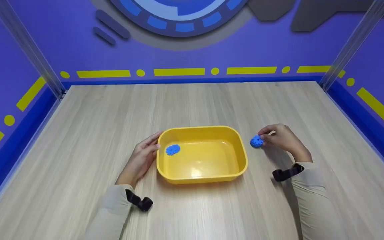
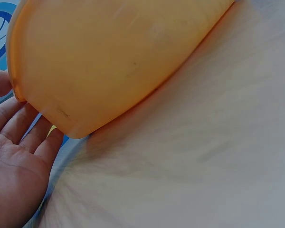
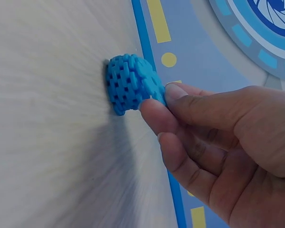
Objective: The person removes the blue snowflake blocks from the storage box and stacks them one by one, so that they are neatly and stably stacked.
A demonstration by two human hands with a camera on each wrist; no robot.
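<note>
A yellow plastic basin (image 1: 198,181) stands on the table. My left hand (image 1: 141,158) holds its left side, thumb at the rim and fingers (image 2: 35,128) against the outer wall. Inside the basin, near that side, lie blue notched discs (image 1: 173,149), overlapping each other. To the right of the basin, my right hand (image 1: 283,138) pinches a blue notched disc (image 3: 154,85) between thumb and fingertips at its edge. That disc tilts against a short stack of similar blue discs (image 3: 123,83) on the table.
The light wood-grain table (image 1: 192,106) extends around the basin. Purple panels with yellow marks (image 1: 179,72) wall it in at the back and both sides. Clear corner posts (image 1: 355,46) rise at the back. Each wrist wears a black strapped camera (image 1: 142,202).
</note>
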